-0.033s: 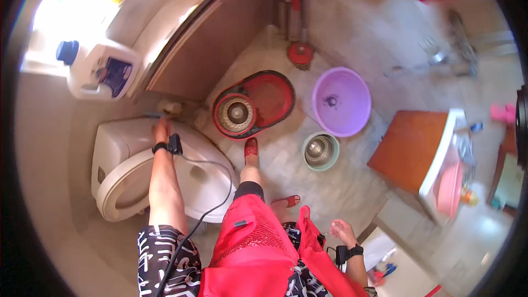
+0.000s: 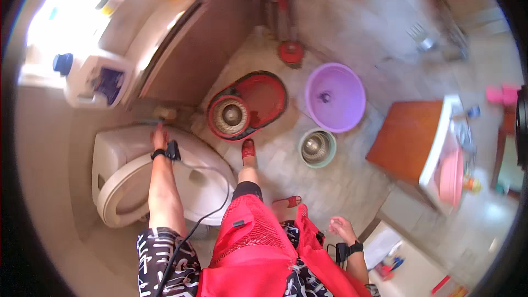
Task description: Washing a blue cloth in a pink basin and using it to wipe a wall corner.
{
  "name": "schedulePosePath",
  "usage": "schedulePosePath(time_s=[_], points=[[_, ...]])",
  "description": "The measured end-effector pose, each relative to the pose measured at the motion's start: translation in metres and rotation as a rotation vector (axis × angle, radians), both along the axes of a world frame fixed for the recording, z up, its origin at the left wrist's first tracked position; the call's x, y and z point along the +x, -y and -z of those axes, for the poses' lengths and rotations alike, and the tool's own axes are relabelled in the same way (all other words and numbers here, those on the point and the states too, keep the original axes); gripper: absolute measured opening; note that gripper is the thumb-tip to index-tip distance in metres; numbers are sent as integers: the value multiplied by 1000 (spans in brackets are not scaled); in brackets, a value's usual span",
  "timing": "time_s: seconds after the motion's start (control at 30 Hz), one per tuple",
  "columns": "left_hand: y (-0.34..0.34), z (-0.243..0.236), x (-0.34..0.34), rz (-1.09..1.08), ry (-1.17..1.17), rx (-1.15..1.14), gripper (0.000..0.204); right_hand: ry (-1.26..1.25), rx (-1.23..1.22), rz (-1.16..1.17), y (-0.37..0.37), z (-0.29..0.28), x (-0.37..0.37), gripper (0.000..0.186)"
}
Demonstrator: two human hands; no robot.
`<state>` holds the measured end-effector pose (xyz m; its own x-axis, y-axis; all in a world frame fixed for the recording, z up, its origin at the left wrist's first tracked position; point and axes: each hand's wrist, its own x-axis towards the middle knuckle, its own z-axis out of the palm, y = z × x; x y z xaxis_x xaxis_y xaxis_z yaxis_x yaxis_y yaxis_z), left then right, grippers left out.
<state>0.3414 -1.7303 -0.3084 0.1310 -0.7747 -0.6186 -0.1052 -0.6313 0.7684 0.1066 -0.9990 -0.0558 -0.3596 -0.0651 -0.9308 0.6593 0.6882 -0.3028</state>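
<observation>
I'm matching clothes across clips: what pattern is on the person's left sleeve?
The left sleeve is black with white line-like marks, seen in the head view.

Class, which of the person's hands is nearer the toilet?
Left. The left hand is over the toilet, near its far edge; the right hand is apart, to its right.

Your single head-worn fisheye view looks steeply down at the floor from well above, with your left hand at nine o'clock and your right hand at five
</observation>
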Motion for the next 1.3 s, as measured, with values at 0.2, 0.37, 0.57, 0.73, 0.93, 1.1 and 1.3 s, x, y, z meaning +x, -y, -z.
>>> schedulePosePath(time_s=[0.2, 0.37, 0.57, 0.73, 0.93, 1.1, 1.3], points=[[-106, -29, -56, 203, -40, 150, 39, -73, -80, 216, -99, 12, 82, 24], [-229, -19, -157, 570, -166, 345, 32, -73, -27, 311, -230, 35, 181, 31], [-461, -80, -289, 1206, -209, 413, 17, -125, 143, 705, -361, 71, 306, 27], [-630, -118, -365, 1397, -158, 423, 14, -327, 220, 1076, -397, 71, 366, 25], [-757, -81, -429, 1726, -61, 490, 16, -332, 226, 1230, -388, 88, 415, 26], [-793, -14, -492, 2180, 33, 383, 22, -138, 228, 1399, -395, 84, 425, 22], [-1027, -50, -516, 1903, 174, 559, 25, -92, 144, 1652, -408, 95, 453, 17]])
